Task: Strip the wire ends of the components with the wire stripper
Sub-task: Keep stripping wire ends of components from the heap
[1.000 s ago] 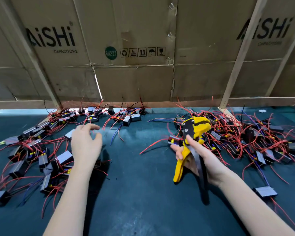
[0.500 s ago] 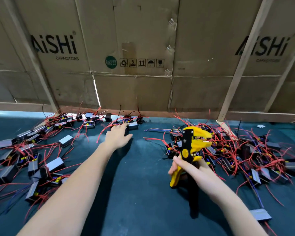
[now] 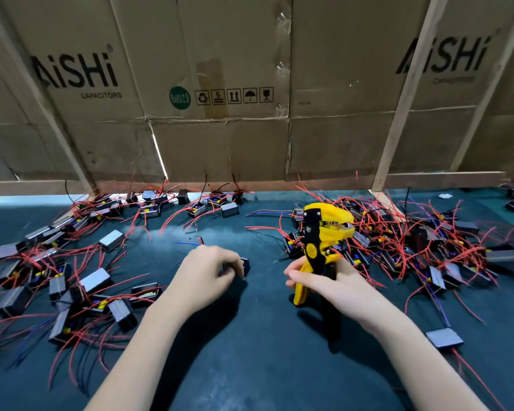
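Note:
My right hand [image 3: 333, 284] grips the handles of a yellow and black wire stripper [image 3: 321, 238], held upright with its jaws pointing right over the right pile. My left hand [image 3: 208, 274] holds a small black component [image 3: 245, 266] at the middle of the mat, its fingers curled round it. Thin red and blue wires [image 3: 190, 243] stick out behind that hand. A pile of black components with red wires [image 3: 413, 244] lies on the right. Another pile [image 3: 57, 277] is spread on the left.
A dark green mat [image 3: 264, 351] covers the table. A cardboard wall [image 3: 220, 114] with wooden battens closes the far side. A row of components [image 3: 196, 207] lies along its foot. One single component [image 3: 444, 337] sits near my right forearm.
My left hand has come back from the far row toward the middle of the mat, now holding a black component. The stripper in my right hand stays roughly in place.

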